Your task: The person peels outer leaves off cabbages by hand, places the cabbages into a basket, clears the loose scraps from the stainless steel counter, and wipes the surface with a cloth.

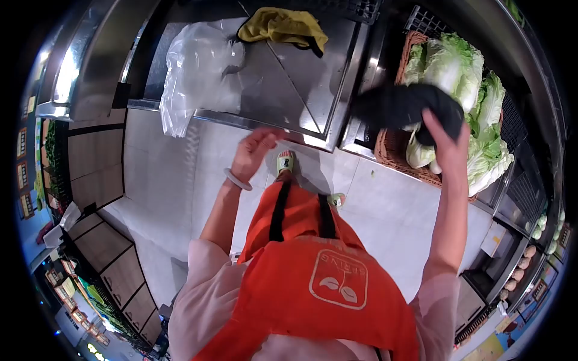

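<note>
A black cloth-like item [415, 108], perhaps a cap, is held in my right hand [447, 141], above a wicker basket [394, 147] of napa cabbages [460, 69]. The motion blurs its left end. My left hand [256, 149] hovers just in front of the metal counter's edge, its fingers curled together; whether anything small is between them cannot be made out. On the metal counter [283, 90] lie a clear plastic bag [201, 72] at the left and a yellow cloth [286, 27] with dark edging at the back.
A raised metal rim [346, 90] separates the counter from the basket. Wooden cabinets [111, 259] and produce shelves stand at the left. Round brown produce [518, 274] sits on a shelf at the lower right. Pale floor tiles [162, 174] lie below.
</note>
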`<move>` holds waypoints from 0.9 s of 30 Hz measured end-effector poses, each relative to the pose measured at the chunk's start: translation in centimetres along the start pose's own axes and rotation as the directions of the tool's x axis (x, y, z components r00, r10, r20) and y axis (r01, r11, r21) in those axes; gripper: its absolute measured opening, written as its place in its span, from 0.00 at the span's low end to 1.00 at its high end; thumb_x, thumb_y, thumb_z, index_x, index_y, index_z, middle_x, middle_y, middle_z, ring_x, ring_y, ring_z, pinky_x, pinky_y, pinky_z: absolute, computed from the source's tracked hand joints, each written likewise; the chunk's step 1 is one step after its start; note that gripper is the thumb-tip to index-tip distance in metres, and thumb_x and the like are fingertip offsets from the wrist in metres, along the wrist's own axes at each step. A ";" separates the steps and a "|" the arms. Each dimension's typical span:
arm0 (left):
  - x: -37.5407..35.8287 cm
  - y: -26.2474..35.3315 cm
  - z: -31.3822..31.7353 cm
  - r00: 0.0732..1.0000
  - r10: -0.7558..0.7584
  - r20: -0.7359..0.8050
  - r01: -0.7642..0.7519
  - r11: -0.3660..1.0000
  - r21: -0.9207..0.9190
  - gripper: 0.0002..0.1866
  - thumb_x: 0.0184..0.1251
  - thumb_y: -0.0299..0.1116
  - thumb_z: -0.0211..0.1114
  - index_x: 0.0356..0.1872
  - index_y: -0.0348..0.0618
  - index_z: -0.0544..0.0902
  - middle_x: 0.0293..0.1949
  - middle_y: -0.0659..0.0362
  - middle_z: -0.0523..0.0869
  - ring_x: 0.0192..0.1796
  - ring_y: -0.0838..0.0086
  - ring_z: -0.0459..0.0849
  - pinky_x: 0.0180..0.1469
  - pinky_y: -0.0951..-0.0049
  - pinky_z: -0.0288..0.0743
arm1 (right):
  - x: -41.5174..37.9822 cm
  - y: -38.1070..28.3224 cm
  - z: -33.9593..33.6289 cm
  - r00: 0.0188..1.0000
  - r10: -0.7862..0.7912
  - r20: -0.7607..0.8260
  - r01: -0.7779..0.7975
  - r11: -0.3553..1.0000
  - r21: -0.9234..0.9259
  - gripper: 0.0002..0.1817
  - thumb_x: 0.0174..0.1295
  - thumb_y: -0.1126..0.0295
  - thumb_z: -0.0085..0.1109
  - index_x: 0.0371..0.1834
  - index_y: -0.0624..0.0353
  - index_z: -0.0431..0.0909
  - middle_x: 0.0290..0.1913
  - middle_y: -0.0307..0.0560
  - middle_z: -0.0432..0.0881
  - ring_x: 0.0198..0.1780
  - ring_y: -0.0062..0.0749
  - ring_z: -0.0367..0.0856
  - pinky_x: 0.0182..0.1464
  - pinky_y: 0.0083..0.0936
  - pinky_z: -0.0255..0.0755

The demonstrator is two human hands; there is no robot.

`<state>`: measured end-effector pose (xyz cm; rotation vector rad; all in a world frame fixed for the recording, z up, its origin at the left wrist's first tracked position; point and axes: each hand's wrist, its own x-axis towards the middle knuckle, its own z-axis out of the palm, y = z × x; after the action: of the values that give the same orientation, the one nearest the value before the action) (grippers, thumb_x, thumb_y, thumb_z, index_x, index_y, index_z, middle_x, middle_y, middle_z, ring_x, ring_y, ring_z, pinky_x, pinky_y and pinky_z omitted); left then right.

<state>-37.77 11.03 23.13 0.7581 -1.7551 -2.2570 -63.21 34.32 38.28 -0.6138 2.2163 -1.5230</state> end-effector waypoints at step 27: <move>12.2 -1.3 -11.4 0.838 0.545 -0.018 -0.201 0.341 0.918 0.10 0.58 0.33 0.61 0.40 0.43 0.79 0.47 0.54 0.78 0.51 0.56 0.75 0.54 0.63 0.69 | 3.9 11.9 18.6 0.628 0.223 0.745 0.384 0.744 -0.546 0.22 0.44 0.67 0.57 0.44 0.68 0.72 0.36 0.64 0.78 0.42 0.50 0.78 0.46 0.38 0.71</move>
<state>-42.32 -3.67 16.54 0.6659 -2.5464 -0.6565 -58.14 21.58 20.55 -1.3184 1.9153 -0.2189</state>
